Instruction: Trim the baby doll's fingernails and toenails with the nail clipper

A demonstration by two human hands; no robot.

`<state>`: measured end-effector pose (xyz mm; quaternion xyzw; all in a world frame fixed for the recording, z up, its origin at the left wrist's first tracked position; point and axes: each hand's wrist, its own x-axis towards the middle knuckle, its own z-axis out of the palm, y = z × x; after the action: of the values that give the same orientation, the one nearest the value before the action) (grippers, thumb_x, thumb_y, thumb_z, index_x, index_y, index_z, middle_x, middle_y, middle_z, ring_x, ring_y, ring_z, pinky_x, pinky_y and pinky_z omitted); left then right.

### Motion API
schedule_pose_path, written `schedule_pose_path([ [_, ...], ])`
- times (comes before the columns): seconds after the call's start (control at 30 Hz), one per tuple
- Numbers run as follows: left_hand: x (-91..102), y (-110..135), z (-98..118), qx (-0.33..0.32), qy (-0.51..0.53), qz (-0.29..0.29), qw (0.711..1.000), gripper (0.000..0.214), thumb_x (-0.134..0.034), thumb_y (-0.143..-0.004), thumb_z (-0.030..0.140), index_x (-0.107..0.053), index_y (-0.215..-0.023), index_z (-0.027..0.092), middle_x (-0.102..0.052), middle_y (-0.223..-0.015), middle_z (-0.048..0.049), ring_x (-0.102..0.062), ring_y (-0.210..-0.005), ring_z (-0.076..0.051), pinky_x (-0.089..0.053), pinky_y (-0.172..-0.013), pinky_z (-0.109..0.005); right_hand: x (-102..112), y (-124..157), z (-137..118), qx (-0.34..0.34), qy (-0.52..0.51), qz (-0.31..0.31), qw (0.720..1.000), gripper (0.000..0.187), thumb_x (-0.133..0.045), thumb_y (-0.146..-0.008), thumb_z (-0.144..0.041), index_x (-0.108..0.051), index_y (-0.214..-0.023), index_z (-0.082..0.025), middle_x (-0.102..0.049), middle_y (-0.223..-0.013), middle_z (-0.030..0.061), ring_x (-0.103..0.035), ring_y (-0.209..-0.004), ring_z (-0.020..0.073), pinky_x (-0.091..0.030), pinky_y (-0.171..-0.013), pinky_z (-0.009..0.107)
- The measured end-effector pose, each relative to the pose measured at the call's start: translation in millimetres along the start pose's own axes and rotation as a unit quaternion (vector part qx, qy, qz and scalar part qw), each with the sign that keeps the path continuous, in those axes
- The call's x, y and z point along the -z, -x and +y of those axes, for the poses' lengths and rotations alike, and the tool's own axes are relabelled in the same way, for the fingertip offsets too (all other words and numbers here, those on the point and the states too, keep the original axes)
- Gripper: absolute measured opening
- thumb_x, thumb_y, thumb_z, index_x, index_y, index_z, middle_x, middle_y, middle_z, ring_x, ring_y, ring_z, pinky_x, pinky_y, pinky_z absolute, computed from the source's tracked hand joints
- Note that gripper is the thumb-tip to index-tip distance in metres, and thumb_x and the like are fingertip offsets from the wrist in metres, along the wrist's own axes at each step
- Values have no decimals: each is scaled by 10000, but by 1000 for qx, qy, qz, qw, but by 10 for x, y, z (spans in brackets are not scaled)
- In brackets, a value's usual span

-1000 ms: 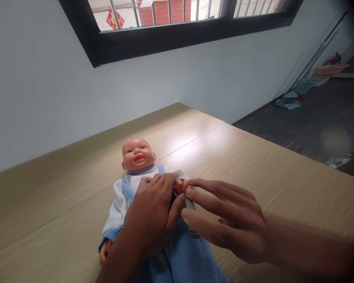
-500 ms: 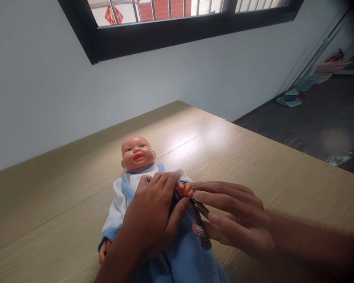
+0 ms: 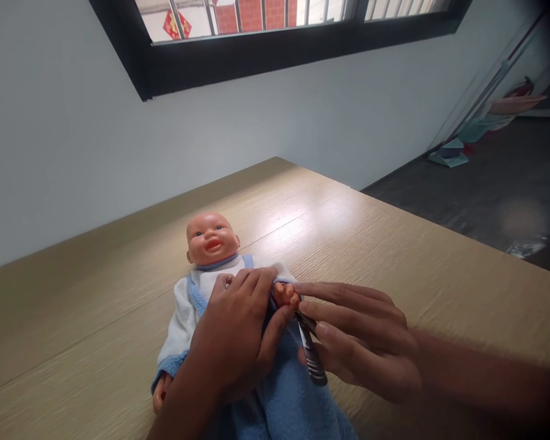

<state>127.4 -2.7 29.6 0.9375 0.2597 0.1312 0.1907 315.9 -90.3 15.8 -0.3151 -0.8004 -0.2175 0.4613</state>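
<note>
A baby doll (image 3: 212, 239) in a white and blue outfit lies on its back on the wooden table (image 3: 394, 250). My left hand (image 3: 233, 342) rests over the doll's chest, fingers and thumb pinched round the doll's small hand (image 3: 286, 294). My right hand (image 3: 362, 342) holds a metal nail clipper (image 3: 310, 349), its jaws at the doll's fingertips. The doll's other hand (image 3: 158, 400) shows at the lower left. My hands hide most of the doll's body.
A grey wall with a dark-framed window (image 3: 275, 49) rises behind the table. The table's far edge drops to a dark floor (image 3: 486, 189) at the right, where coloured items (image 3: 449, 156) lean by a wall.
The nail clipper, at first mostly hidden under my right fingers, now shows clearly with its jaws at the doll's hand. My left hand has kept its grip.
</note>
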Motion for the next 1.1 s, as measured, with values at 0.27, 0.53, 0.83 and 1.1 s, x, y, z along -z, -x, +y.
schedule_pose_path([
  [0.27,30,19,3,-26,-23,-5,999,388,-672,-889,474,-636,-1225,284,-658,-1289,-25,-580,-1144,-297,-386,-975,-498,-96,267,2,-182,-130,13,975,546,-694,-931,-243,-478,-1431,-212,-779,-1041,86,-779,-947,227,-676,-789,327],
  [0.53,79,80,100,-22,-129,-84,988,400,-574,-997,474,-588,-1337,263,-567,-1494,-51,-504,-1357,-314,-372,-1080,-571,-227,252,103,-223,-176,63,957,459,-763,-869,-312,-543,-1264,-233,-725,-777,-41,-714,-607,124,-576,-589,223],
  [0.83,252,908,884,24,-40,-193,980,444,-512,-1037,428,-507,-1469,325,-443,-1603,-23,-309,-1542,-316,-369,-1206,-568,-192,306,356,-377,-285,30,881,388,-715,-876,-418,-497,-1095,-183,-663,-744,-31,-624,-488,94,-486,-449,212],
  [1.1,-291,1880,1252,118,-11,-23,993,775,-823,-762,195,-528,-1461,351,-269,-1663,-101,-303,-1504,-412,-349,-1179,-645,592,603,-758,-274,-259,45,925,221,-692,-910,-211,-562,-1088,-203,-725,-802,14,-716,-613,160,-598,-552,262],
])
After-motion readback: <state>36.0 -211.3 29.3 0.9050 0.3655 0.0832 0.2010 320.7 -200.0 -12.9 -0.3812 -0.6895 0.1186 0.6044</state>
